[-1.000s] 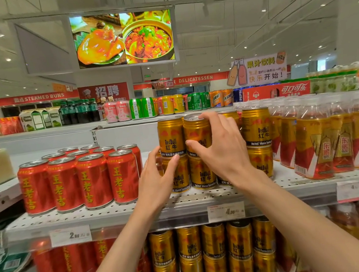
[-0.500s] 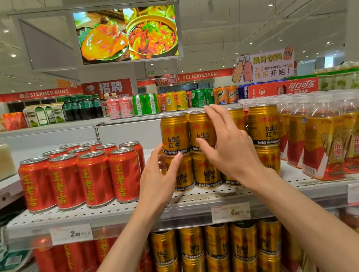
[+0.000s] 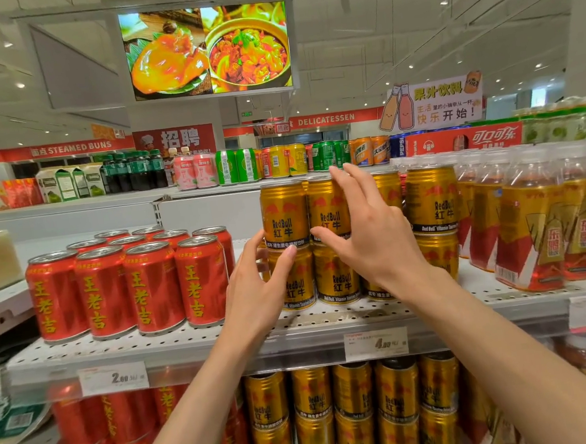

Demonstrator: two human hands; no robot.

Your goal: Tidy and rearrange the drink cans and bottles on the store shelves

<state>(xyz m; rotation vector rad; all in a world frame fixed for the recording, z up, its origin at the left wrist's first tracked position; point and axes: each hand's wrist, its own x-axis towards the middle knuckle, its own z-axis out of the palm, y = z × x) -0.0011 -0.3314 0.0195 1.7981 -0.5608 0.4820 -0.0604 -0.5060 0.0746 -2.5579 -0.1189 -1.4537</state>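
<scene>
On the shelf [image 3: 173, 343], both the left hand [image 3: 256, 293] and right hand [image 3: 368, 238] are hovering open-fingered, gripping nothing, before stacked gold cans [image 3: 285, 215].

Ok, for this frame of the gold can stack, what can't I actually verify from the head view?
- Head view: the right hand covers the stacked gold Red Bull cans behind it, so contact or grip there is unclear.
- The left hand hides the lower left gold can's side.
- White shelf price tags: digits blurred.
- Lower-shelf red cans: blurred, cut off by the bottom edge.
- Depth of rows behind the red Wanglaoji cans: hidden by the front cans.
</scene>
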